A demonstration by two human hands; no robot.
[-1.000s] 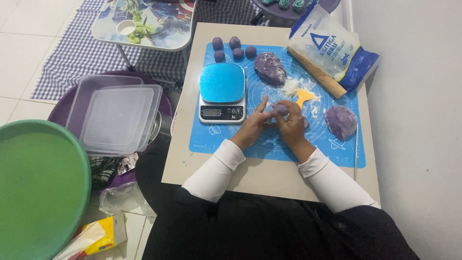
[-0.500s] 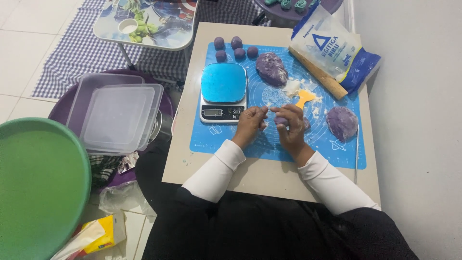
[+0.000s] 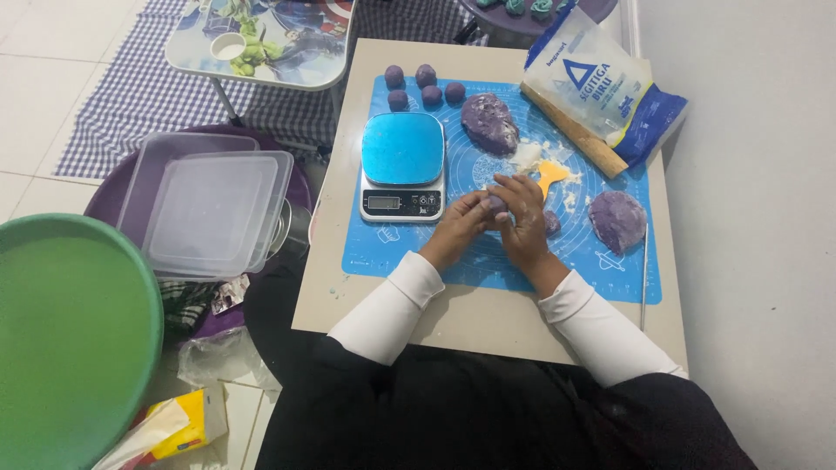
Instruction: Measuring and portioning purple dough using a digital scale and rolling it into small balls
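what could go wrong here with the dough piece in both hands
Both hands, left hand and right hand, press one small purple dough piece right beside the kitchen scale, so a knuckle may bump it. The flour bag leans over the rolling pin at the table's far edge and might slip off.

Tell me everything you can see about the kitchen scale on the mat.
The kitchen scale is a flat digital one: a glossy blue square weighing plate with rounded corners above a silver front strip with a small display and buttons. Its plate is bare. It sits level on the blue baking mat, at its left side, just left of the left hand, not touching it.
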